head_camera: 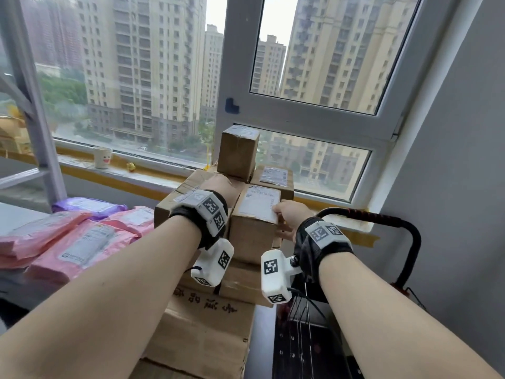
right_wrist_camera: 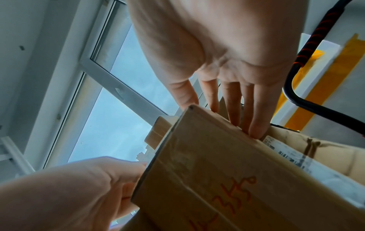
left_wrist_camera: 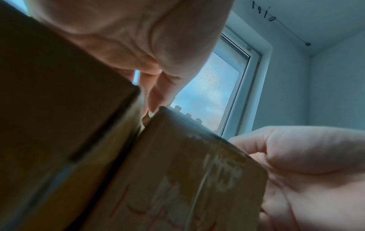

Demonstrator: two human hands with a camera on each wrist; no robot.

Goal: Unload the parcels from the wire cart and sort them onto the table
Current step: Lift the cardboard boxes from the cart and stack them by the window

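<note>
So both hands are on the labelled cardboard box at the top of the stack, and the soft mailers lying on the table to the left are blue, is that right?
Not quite. The soft mailers are pink, with one purple behind them, as the head view shows. The rest holds: the left hand and right hand are on the labelled cardboard box.
</note>
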